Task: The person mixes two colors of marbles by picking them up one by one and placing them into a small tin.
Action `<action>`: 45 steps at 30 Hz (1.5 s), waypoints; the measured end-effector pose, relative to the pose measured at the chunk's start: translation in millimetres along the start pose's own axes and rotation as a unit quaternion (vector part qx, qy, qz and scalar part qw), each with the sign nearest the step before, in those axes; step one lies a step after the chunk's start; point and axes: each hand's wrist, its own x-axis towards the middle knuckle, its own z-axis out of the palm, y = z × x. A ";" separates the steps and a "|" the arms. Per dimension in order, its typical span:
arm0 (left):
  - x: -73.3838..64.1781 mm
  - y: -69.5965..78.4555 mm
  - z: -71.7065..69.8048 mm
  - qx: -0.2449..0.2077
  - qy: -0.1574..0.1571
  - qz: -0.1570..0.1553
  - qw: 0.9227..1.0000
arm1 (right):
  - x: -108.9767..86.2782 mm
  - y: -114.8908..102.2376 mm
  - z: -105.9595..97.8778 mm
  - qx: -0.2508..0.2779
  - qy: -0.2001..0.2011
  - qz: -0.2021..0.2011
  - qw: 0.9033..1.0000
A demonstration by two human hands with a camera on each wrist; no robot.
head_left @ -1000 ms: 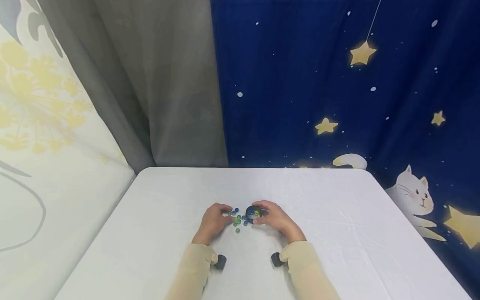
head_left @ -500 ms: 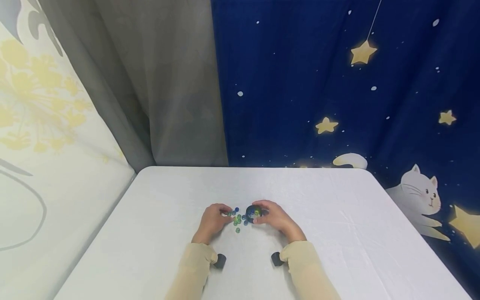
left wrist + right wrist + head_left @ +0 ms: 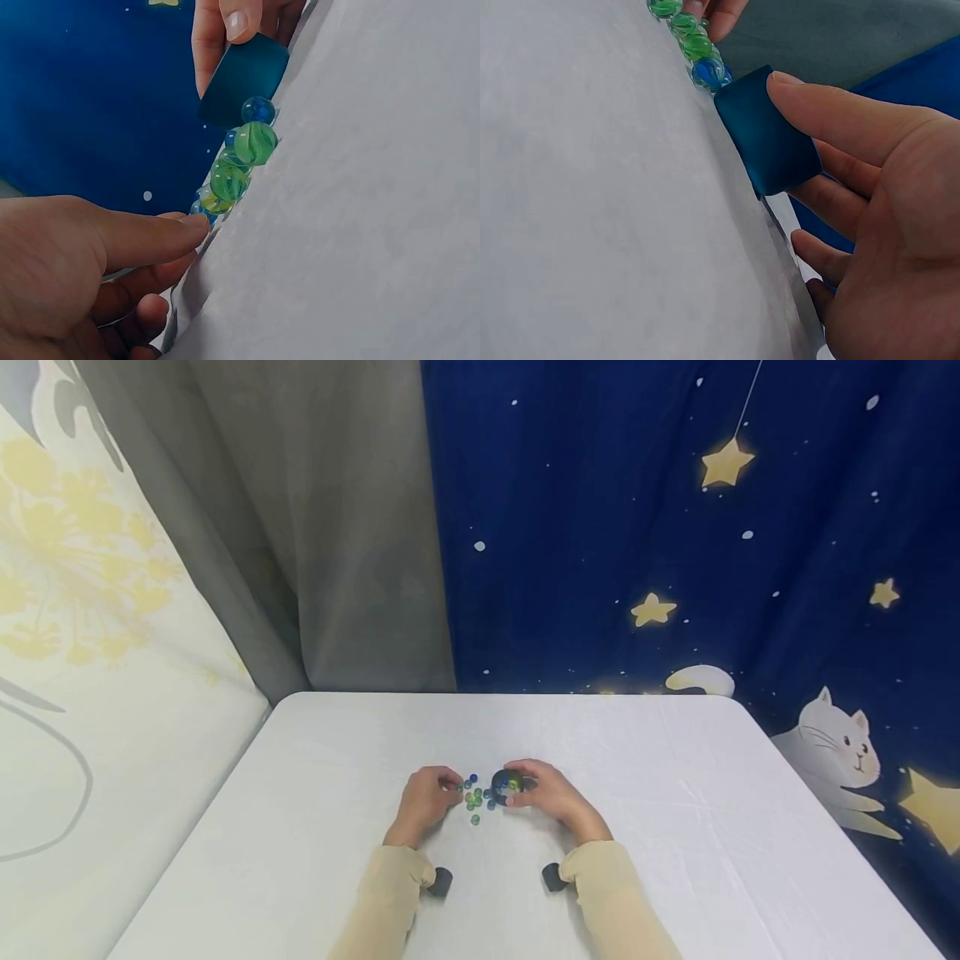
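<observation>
Right hand (image 3: 551, 792) pinches cup (image 3: 769, 133); marbles (image 3: 229, 181) at its 9 o'clock. Left hand (image 3: 424, 797) sits beyond, thumb near index; cannot tell whether pinching a marble.

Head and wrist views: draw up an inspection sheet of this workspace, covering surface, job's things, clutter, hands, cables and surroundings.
Surface: white tabletop, with faint creases.
Job's things: blue and green marbles loosely grouped between the hands; teal cup beside them, blue and yellow-green ones apparently inside it.
Clutter: nothing seen.
Hands: right hand grips the cup; left hand is at the other side of the group, a green marble just showing at its fingertips, whether pinched cannot be told.
Cables: nothing seen.
Surroundings: grey curtain and star-printed blue curtain behind; pale printed hanging to the left.
</observation>
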 end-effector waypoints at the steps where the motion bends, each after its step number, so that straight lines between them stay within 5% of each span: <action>1: 0.2 0.0 0.0 -0.002 0.000 -0.001 1.000 | 0.0 -0.2 -0.1 0.001 0.000 0.002 1.000; 25: 2.2 9.3 -0.5 -0.068 -0.009 0.019 0.998 | 1.8 -2.2 -1.5 0.002 0.001 0.009 1.000; 45: -1.1 24.6 14.1 -0.065 -0.005 0.056 0.996 | 2.3 3.3 -1.2 -0.004 0.000 -0.001 1.000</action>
